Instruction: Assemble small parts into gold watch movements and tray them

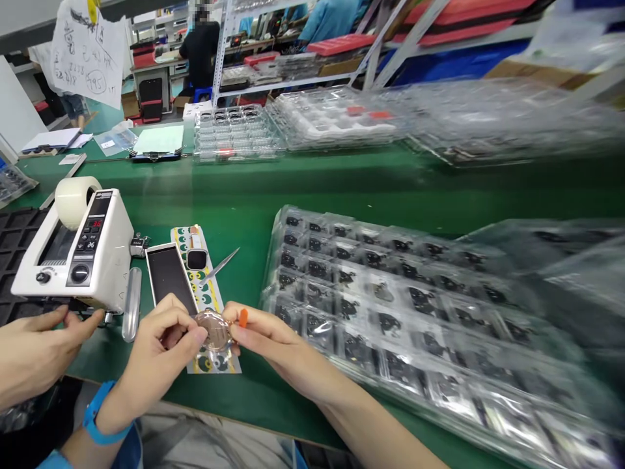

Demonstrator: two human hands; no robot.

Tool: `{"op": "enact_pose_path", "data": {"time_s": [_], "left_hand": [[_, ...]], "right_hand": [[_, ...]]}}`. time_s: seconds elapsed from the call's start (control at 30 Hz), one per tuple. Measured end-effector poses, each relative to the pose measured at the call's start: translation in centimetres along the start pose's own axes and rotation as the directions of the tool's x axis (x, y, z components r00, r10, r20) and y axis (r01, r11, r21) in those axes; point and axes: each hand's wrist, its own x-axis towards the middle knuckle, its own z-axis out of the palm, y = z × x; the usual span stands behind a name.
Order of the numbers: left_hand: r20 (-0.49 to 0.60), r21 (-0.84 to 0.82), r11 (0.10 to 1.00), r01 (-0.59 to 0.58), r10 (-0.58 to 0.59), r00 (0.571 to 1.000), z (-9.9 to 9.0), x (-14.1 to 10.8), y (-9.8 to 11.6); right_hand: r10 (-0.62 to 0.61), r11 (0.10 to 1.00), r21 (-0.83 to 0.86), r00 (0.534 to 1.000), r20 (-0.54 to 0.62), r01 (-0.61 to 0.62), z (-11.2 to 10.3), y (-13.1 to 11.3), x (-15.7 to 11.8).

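Green workbench stretches ahead of us. Far left, another person's hand sits by a tape dispenser. Our left hand, blue-banded, pinches a round rose-gold watch case above a printed strip; our right hand closes its fingertips on the case's far edge, beside clear blister trays.

At six o'clock, the fingers of the left hand and right hand partly hide the round rose-gold watch case. The orange piece at the right fingertips is too small to identify. At three o'clock, the blister tray blurs toward its far edge, hiding its dark parts. The picture's edge cuts off the arm of the far-left hand, perhaps a co-worker's.
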Motion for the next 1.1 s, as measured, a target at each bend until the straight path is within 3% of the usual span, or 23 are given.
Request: {"op": "enact_pose_path", "data": {"time_s": [0.3,0.47,0.6,0.73,0.8,0.87,1.0,1.1], "left_hand": [[-0.053,0.077,0.997,-0.033,0.037,0.998,0.3,0.2,0.0],[-0.102,0.241,0.967,-0.085,0.112,0.988,0.7,-0.1,-0.4],[-0.243,0.417,0.905,-0.088,0.204,0.948,0.6,-0.5,-0.9],[-0.342,0.351,0.916,-0.194,0.318,0.884,0.3,-0.9,-1.4],[-0.307,0.307,0.906,-0.292,0.384,0.871,0.2,-0.9,-1.4],[-0.194,0.272,0.897,-0.348,0.405,0.894,0.3,-0.6,-1.4],[0.034,0.142,0.929,-0.341,0.34,0.94,0.5,0.4,-1.5],[0.123,-0.013,0.941,-0.337,0.336,0.934,0.8,0.8,-1.9]], "right_hand": [[0.009,0.999,-0.032,1.0,-0.018,-0.01,0.0,0.2,0.0],[0.019,0.999,-0.04,1.0,0.002,-0.019,0.0,0.3,0.0],[0.022,0.999,-0.029,1.0,-0.015,-0.022,-0.1,0.3,0.0],[0.021,1.0,0.009,1.0,-0.016,-0.021,0.0,0.3,0.1],[0.017,0.999,0.03,1.0,-0.005,-0.017,0.1,0.3,0.2],[0.01,0.998,0.064,1.0,0.013,-0.01,0.2,0.4,0.1],[0.041,0.983,0.176,0.998,0.041,-0.047,0.2,0.6,0.0],[0.117,0.949,0.286,0.991,0.069,-0.133,0.9,1.3,-0.1]]}}
